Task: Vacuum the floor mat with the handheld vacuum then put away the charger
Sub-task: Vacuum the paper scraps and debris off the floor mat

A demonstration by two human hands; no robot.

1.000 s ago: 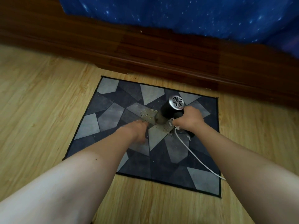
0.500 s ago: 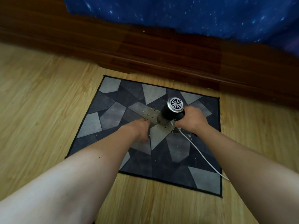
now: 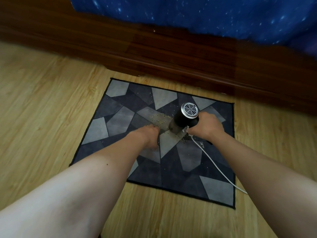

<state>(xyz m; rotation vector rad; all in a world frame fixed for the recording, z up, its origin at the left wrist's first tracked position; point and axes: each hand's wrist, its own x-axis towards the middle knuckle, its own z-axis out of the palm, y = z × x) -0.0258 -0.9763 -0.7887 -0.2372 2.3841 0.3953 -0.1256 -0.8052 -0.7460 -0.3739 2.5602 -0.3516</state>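
Note:
A grey and dark patchwork floor mat (image 3: 185,169) lies on the wooden floor. Small yellowish crumbs (image 3: 160,117) are scattered near its middle. My right hand (image 3: 206,127) grips the black handheld vacuum (image 3: 186,118), whose silver grille faces up and whose nozzle points down-left onto the mat. A white charger cable (image 3: 216,166) runs from under my right hand across the mat to the lower right and off its edge. My left hand (image 3: 148,137) rests on the mat just left of the nozzle, fingers pointing away; how they lie is unclear.
A dark wooden bed frame (image 3: 154,54) runs along the far side of the mat, with a blue starry sheet (image 3: 205,16) hanging over it. Light wooden floor (image 3: 42,117) surrounds the mat on the left, right and near sides.
The vacuum has tipped slightly more upright and shifted a little right with my right hand. My left hand stays pressed on the mat.

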